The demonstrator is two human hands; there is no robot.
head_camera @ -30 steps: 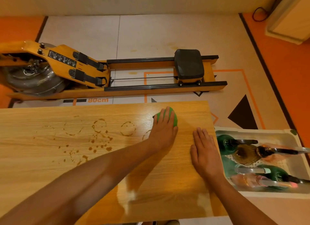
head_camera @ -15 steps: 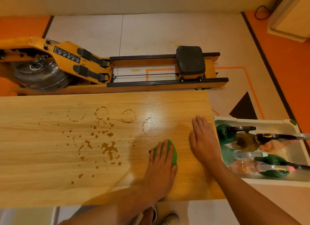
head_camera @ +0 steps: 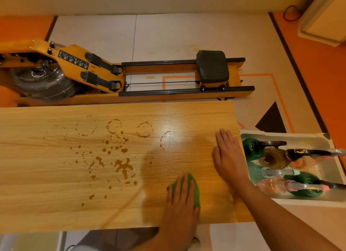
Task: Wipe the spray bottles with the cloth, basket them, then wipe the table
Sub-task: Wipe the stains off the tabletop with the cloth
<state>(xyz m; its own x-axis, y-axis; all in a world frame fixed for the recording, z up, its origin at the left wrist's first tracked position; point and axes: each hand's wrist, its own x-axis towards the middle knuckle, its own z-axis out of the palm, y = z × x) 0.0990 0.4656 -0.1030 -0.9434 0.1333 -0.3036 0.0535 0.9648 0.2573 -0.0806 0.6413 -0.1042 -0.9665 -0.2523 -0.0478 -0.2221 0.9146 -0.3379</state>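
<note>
Green cloth [head_camera: 194, 192] pressed onto the table [head_camera: 56, 204] near the front edge, right of the middle. Pinned under the left hand [head_camera: 182, 204], fingers straight and laid flat over it, not curled round it. Right hand [head_camera: 227, 157] resting flat on bare wood by the table's right edge, fingers straight and together, holding nothing. Spray bottles [head_camera: 252, 149] lying on their sides in the white basket [head_camera: 307, 202] just off that edge. Brown splashes and ring marks [head_camera: 123, 166] all over the middle, left of the cloth. Wooden rowing machine [head_camera: 212, 67] on the floor past the far edge.

Gym room: rowing machine [head_camera: 119, 76], floor markings [head_camera: 269, 119]
</note>
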